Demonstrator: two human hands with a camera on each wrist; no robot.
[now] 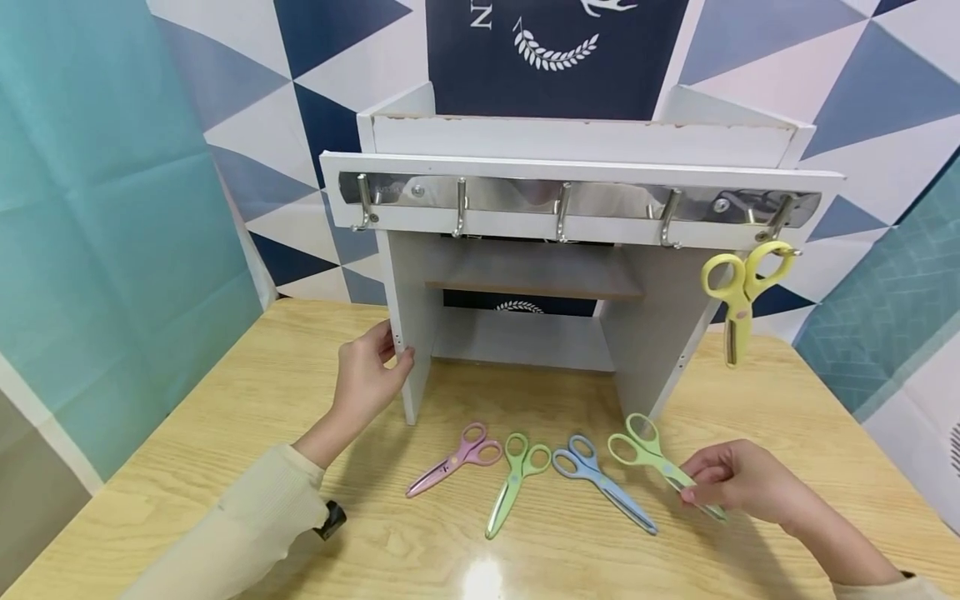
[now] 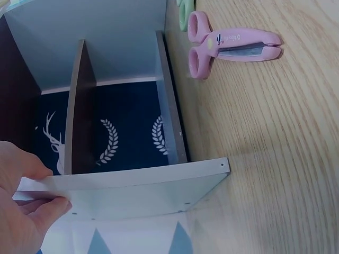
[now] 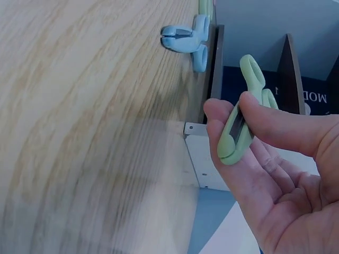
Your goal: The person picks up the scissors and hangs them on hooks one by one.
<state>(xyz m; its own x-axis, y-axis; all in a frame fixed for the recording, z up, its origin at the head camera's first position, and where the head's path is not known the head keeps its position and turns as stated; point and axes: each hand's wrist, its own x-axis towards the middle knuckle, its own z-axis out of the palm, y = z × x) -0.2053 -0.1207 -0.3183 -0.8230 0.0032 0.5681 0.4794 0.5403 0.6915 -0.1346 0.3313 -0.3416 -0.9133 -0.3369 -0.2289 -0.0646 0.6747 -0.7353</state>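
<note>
My left hand point(image 1: 367, 375) grips the front edge of the left side panel point(image 1: 408, 333) of a white shelf unit, thumb on one face and fingers on the other. In my right hand point(image 1: 750, 483) a pair of light green scissors point(image 1: 651, 450) is pinched by the blade end between thumb and fingers, handles pointing toward the shelf. On the table lie pink scissors point(image 1: 455, 460), another green pair point(image 1: 514, 483) and blue scissors point(image 1: 603, 483). Yellow scissors point(image 1: 742, 296) hang by a handle loop from the rightmost hook point(image 1: 782, 218) of the metal rail along the unit's top.
The shelf unit's hook board point(image 1: 510, 229) juts out above the table with several metal hooks. An inner shelf point(image 1: 532, 271) spans the two side panels. The wooden table point(image 1: 225, 433) reaches toward a teal curtain point(image 1: 97, 208) at the left.
</note>
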